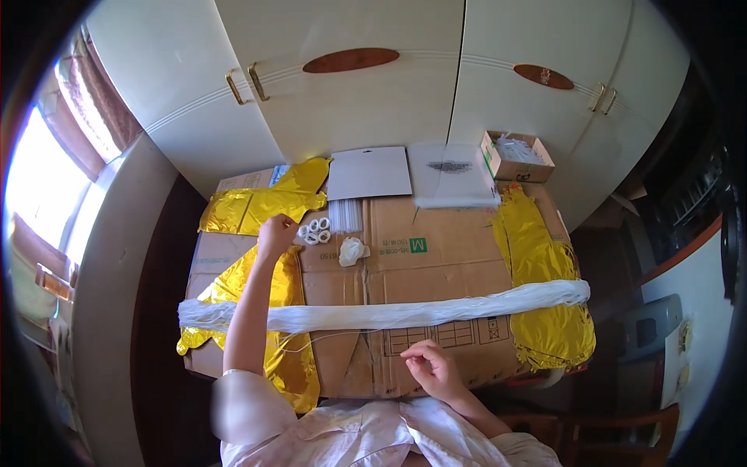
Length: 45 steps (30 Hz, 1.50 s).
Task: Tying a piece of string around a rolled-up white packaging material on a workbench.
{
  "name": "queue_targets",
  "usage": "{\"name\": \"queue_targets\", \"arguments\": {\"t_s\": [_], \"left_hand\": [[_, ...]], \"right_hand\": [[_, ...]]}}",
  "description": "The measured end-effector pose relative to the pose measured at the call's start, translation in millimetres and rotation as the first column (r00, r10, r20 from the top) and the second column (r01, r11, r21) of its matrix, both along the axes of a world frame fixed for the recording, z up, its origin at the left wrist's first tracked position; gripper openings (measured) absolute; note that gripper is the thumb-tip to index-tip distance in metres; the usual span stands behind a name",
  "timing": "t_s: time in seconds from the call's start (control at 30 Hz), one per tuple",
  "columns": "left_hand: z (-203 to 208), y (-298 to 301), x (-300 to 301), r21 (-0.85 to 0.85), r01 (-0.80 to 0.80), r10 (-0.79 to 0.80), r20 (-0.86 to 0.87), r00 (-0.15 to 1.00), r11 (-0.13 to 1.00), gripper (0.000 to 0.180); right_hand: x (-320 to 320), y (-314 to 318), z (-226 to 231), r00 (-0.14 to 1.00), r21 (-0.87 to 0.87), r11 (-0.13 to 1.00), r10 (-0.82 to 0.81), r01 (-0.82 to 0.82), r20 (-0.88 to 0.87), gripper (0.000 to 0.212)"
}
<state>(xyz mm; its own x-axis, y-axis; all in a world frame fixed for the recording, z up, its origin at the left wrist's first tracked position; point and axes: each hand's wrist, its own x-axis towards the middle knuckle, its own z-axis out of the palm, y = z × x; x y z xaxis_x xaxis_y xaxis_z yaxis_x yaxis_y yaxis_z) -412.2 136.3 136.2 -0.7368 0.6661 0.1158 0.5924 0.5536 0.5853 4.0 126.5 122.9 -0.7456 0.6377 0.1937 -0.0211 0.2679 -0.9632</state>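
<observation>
My left hand (278, 236) reaches over the far left of the cardboard, at the edge of a gold foil sheet (264, 204) and beside several small white rolls (313, 231). Its fingers are drawn together, and what they hold, if anything, is hidden. My left forearm crosses above a long bundle of white strands (389, 313) that stretches across the cardboard. Near the front edge, my right hand (436, 372) hovers with its fingers loosely bent and apart, showing nothing in them. A loose strand curves out from the bundle to the left of it.
Flattened brown cardboard (436, 268) covers the table. Crumpled white material (353, 251) lies beside clear sticks (345, 215). A white board (369, 173), clear plastic sheets (451, 177) and an open box (520, 165) line the back. More gold foil (537, 257) hangs at right; cabinets (350, 101) stand behind.
</observation>
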Motion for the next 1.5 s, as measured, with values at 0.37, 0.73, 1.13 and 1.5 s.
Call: {"name": "queue_targets", "arguments": {"t_s": [0.37,0.73,1.13,1.5], "left_hand": [[27,-97,167,-0.089,0.425,-0.430,-0.052,0.901,0.901,0.006],[-16,-108,212,-0.108,0.491,-0.503,-0.217,0.837,0.864,0.008],[-22,-107,222,-0.198,0.534,-0.564,-0.151,0.812,0.822,0.015],[32,-117,260,0.318,0.649,-0.688,0.015,0.726,0.692,0.016]], "right_hand": [[-64,23,-15,0.979,0.802,0.589,-0.087,-0.100,0.186,0.017],[-69,26,-19,0.974,0.820,0.564,-0.112,-0.101,0.197,0.012],[-42,17,-9,0.985,0.706,0.706,-0.159,0.064,0.069,0.010],[-17,12,7,0.959,0.313,0.910,0.284,-0.273,0.011,0.044]]}}
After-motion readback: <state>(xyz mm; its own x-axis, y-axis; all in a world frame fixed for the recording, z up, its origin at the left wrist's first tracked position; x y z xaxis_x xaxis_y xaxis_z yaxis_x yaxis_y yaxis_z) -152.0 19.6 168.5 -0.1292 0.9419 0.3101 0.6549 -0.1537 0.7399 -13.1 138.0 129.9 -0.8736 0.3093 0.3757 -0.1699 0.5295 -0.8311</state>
